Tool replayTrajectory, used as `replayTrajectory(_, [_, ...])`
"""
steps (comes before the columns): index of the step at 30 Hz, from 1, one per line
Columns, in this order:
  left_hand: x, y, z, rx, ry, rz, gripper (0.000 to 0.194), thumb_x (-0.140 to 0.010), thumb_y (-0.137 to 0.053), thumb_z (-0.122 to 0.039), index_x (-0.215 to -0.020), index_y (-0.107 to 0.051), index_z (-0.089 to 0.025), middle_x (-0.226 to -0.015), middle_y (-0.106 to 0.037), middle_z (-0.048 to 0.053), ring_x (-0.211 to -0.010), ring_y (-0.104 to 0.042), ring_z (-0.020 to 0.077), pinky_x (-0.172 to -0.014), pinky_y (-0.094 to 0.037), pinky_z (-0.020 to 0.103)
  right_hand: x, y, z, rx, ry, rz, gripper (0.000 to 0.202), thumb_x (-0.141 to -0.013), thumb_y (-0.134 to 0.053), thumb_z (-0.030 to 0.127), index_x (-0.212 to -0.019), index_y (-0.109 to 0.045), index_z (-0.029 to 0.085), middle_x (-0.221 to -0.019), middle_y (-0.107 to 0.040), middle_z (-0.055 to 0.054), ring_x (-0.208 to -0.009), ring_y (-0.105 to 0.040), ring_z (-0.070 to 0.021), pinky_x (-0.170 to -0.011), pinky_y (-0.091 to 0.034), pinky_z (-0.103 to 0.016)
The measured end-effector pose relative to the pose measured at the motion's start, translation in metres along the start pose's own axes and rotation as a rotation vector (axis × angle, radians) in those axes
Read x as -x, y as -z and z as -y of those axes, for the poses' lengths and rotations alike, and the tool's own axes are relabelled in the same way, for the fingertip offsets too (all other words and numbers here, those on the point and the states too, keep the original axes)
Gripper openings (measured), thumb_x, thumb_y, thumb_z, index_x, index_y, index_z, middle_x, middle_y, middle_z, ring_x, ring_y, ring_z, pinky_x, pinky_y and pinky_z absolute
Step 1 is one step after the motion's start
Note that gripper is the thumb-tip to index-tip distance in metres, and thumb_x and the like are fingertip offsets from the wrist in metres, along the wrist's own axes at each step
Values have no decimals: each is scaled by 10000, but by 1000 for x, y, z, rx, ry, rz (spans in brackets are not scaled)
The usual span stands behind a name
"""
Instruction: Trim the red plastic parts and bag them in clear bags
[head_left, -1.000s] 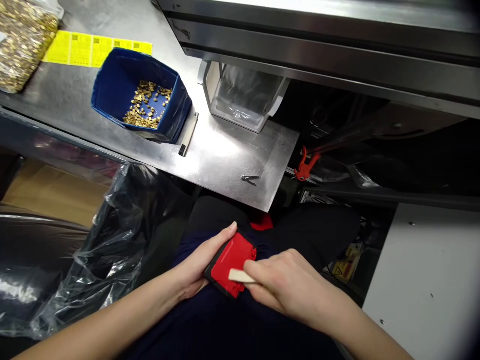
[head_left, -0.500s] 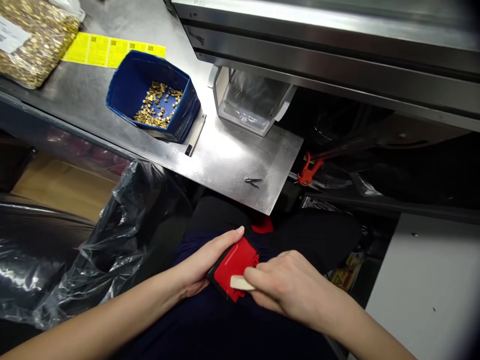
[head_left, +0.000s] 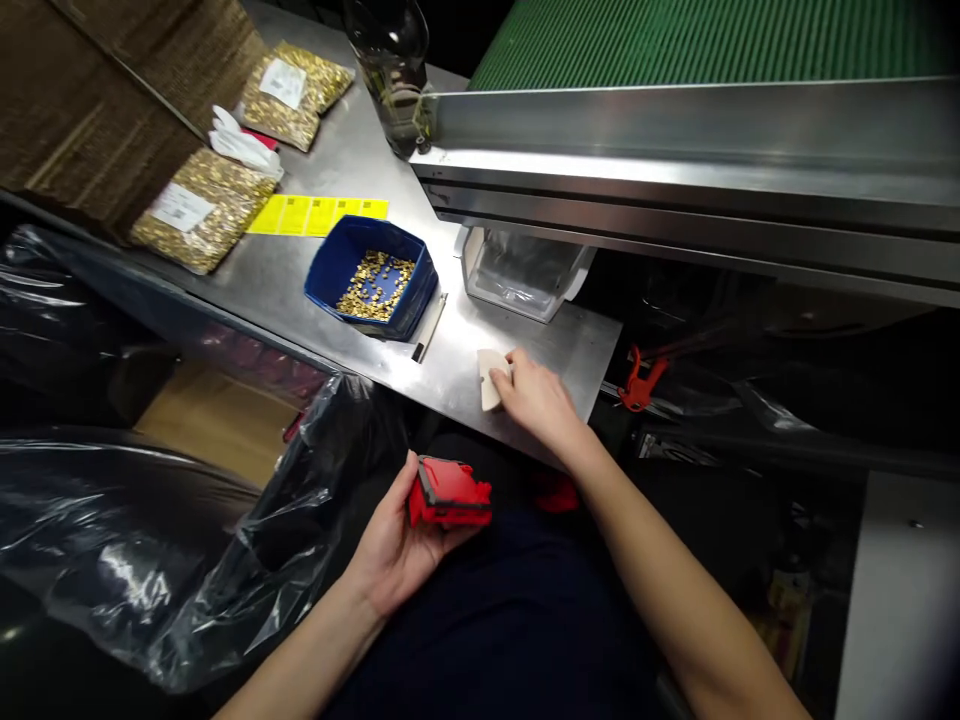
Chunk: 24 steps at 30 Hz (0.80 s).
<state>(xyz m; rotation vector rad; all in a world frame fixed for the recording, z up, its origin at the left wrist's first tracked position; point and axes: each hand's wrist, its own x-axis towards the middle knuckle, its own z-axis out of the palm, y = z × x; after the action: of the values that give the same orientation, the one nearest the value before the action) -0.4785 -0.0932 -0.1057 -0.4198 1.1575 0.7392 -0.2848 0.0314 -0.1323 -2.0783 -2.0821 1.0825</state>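
Observation:
My left hand (head_left: 394,555) is closed round a red plastic part with black edging (head_left: 454,483), held above my lap. Small red bits stick up along the part's right side. Over the front end of the metal table (head_left: 457,392), my right hand (head_left: 538,402) grips a flat beige piece with a curved edge (head_left: 489,372), thumb on top. Whether that piece touches the tabletop I cannot tell. Left of it lies a pale pen-like tool with a black tip (head_left: 430,330), beside a blue bin (head_left: 421,300) with small brass-coloured pieces (head_left: 367,295) inside.
Bags of brass-coloured pieces (head_left: 217,195) and yellow labels (head_left: 319,215) lie at the back left. A clear-fronted bin (head_left: 517,295) sits under the conveyor's metal side (head_left: 675,190). An orange clamp (head_left: 640,382) is on the right; black plastic sheeting (head_left: 247,580) hangs at left.
My right hand has moved the beige piece from the red part up and over the table. My left hand has tilted the red part. The small pliers on the table are now hidden. The view has shifted.

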Motion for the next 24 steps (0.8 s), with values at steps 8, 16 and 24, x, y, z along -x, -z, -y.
replayTrajectory(8, [-7, 8, -3, 53, -192, -182, 325, -944, -689, -470, -929, -625, -151, -952, -727, 116, -864, -748, 264, -809, -661, 435, 67, 18, -149, 158, -351, -461, 406, -1052, -345, 444, -1209, -650, 227, -1057, -740, -147, -894, -688, -339, -685, -458, -399])
replayTrajectory(16, [-13, 7, 7, -128, -296, -155, 335, -880, -779, -436, -1017, -611, -180, -967, -726, 98, -873, -762, 279, -759, -667, 429, 41, 2, -276, 604, 29, -140, 637, -965, -293, 80, -1584, -364, 214, -1246, -599, -184, -1037, -594, -318, -793, -479, -402])
replayTrajectory(24, [-2, 14, 8, -217, -255, 8, 455, -835, -825, -251, -1236, -628, -167, -1054, -757, 123, -888, -761, 285, -831, -653, 479, 2, 4, -275, 698, 168, -157, 592, -1003, -279, 117, -1568, -424, 222, -1256, -578, -212, -1134, -519, -339, -919, -398, -457])
